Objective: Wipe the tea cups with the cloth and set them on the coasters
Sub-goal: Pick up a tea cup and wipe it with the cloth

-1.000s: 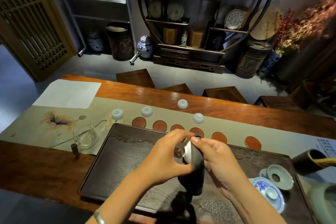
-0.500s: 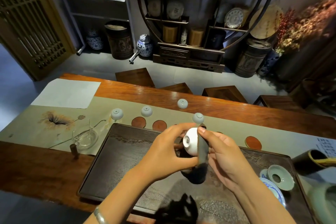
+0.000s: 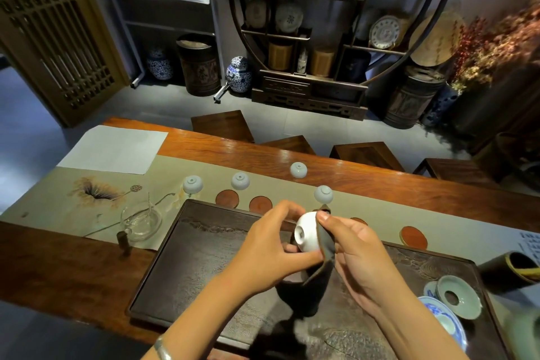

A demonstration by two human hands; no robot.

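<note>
The task seems to be at its beginning: no coaster carries a cup. Four tea cups, such as the nearest one (image 3: 323,194), stand upside down on the table runner (image 3: 73,202) behind the row of coasters (image 3: 227,198), not on them. The left hand (image 3: 271,248) holds a white cup (image 3: 306,232) above the dark tray (image 3: 187,266), fingers closed on it. The cup lies on its side, its foot turned to the camera. The right hand (image 3: 356,251) presses the dark cloth (image 3: 318,272) on the cup wall, thumb and fingers pinched on the cloth.
</note>
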